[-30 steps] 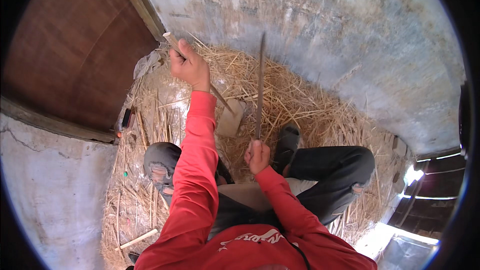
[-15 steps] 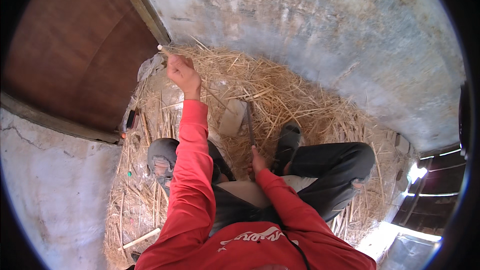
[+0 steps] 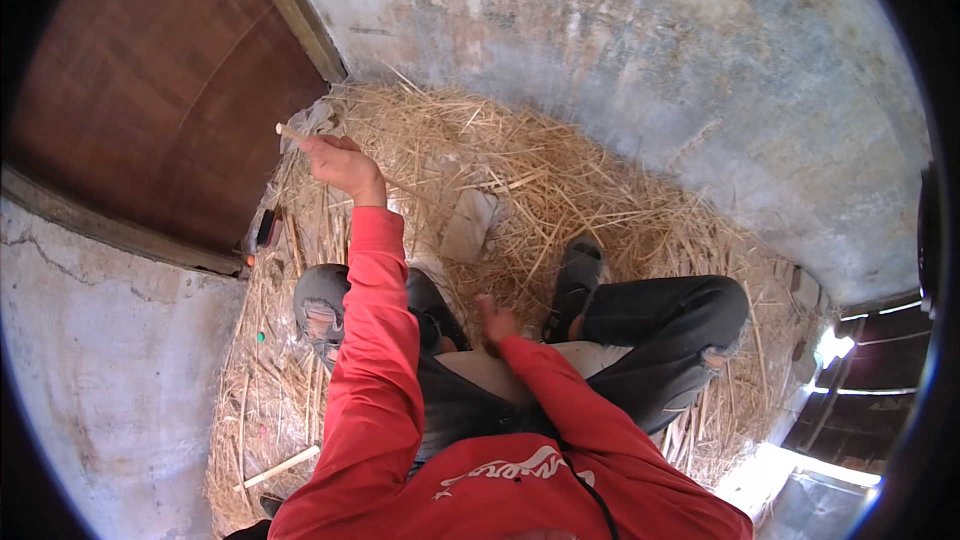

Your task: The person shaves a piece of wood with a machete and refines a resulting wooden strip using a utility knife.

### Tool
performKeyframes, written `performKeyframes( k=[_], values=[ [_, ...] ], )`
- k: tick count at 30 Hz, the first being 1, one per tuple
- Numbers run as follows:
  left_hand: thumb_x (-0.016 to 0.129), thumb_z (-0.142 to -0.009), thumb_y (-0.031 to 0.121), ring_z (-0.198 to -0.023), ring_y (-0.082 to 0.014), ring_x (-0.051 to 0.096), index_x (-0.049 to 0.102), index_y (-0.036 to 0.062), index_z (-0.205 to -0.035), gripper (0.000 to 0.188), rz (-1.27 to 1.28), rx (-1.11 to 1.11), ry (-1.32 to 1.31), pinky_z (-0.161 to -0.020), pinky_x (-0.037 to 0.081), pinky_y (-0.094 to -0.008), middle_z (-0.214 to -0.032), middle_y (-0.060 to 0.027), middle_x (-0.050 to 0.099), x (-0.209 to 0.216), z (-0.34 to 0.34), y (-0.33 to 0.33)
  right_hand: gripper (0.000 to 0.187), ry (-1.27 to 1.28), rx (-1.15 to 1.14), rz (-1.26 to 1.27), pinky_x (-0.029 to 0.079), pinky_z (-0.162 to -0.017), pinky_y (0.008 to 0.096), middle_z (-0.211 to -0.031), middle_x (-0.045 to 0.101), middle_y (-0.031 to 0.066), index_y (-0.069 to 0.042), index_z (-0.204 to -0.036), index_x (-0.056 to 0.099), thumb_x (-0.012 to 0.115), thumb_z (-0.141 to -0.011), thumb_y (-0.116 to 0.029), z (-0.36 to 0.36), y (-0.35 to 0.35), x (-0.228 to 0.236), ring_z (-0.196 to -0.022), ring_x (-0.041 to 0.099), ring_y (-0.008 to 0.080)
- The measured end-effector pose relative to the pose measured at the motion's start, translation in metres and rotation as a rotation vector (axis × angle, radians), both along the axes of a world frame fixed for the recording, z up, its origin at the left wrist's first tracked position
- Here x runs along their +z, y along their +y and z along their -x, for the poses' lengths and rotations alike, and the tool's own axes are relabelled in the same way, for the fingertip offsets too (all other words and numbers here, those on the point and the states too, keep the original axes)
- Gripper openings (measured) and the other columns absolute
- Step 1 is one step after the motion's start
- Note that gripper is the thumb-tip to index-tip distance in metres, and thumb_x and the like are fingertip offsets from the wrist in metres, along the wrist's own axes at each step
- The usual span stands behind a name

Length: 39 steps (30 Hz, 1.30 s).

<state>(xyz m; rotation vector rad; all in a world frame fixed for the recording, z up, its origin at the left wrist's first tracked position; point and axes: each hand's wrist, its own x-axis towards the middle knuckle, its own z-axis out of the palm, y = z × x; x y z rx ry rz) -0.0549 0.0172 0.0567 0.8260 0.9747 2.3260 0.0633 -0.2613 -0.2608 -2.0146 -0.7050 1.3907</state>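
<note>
left hand (image 3: 343, 168) closed on a wooden stick (image 3: 289, 132), far left

the left fingers wrap the stick, whose pale end points left toward a brown door panel (image 3: 150, 90); its other end slants right over loose straw (image 3: 510, 155), toward a pale flat block (image 3: 468, 225). the right hand (image 3: 497, 322) sits nearer, between the bent legs, just left of a dark slipper (image 3: 577, 275); whether it grips anything, i cannot tell. a second pale stick (image 3: 278, 467) lies at the near left. beyond the straw stands a stained grey wall (image 3: 620, 50).
</note>
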Motion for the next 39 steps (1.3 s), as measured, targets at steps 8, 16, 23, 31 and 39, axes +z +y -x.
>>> performKeyframes(
  k=[8,16,23,31,39],
  values=[
    [0.037,-0.106,0.050,-0.052,-0.0114,0.031,0.036,0.0078,-0.065,0.059,0.183,0.279,0.145,-0.048,0.029,-0.0309,-0.057,0.0015,0.035,-0.007,0.011,0.004,0.078,-0.043,0.129,-0.190,0.049,-0.056,0.0422,-0.073,0.064,0.0167,-0.001,-0.095,0.067,0.045,-0.089,-0.075,-0.001,-0.007,0.061,-0.060,0.065,0.0289],
    [0.043,-0.104,0.051,-0.065,-0.0202,0.040,0.052,-0.0034,-0.074,0.062,0.240,0.442,0.239,-0.064,0.038,-0.0384,-0.063,-0.0072,0.045,-0.006,0.019,0.006,0.077,0.271,-0.140,0.223,0.050,-0.064,0.0415,-0.071,0.060,0.0184,0.003,-0.095,0.064,0.047,-0.090,-0.071,-0.008,0.005,0.066,-0.061,0.063,0.0267],
    [0.044,-0.103,0.053,-0.064,-0.0195,0.042,0.049,-0.0019,-0.072,0.063,0.264,0.377,0.230,-0.064,0.040,-0.0381,-0.063,-0.0035,0.043,-0.003,0.016,0.002,0.073,0.019,0.116,-0.412,0.046,-0.062,0.0407,-0.065,0.056,0.0137,0.004,-0.089,0.064,0.054,-0.088,-0.069,0.003,-0.003,0.089,-0.058,0.059,0.0252],
    [0.044,-0.104,0.049,-0.048,-0.0079,0.033,0.037,0.0108,-0.068,0.053,0.107,0.164,0.063,-0.045,0.027,-0.0269,-0.055,0.0024,0.034,0.000,0.018,0.000,0.065,0.266,-0.125,0.124,0.042,-0.051,0.0401,-0.062,0.054,0.0094,-0.002,-0.076,0.060,0.059,-0.087,-0.067,-0.037,0.012,0.018,-0.050,0.053,0.0212],
    [0.045,-0.105,0.046,-0.045,-0.0077,0.036,0.037,0.0108,-0.067,0.052,0.090,0.185,0.160,-0.043,0.028,-0.0271,-0.050,0.0018,0.037,-0.004,0.010,-0.007,0.061,0.306,-0.184,-0.330,0.043,-0.049,0.0344,-0.060,0.053,0.0058,-0.005,-0.068,0.057,0.057,-0.092,-0.061,-0.021,0.027,0.159,-0.055,0.055,0.0165]
  ],
)
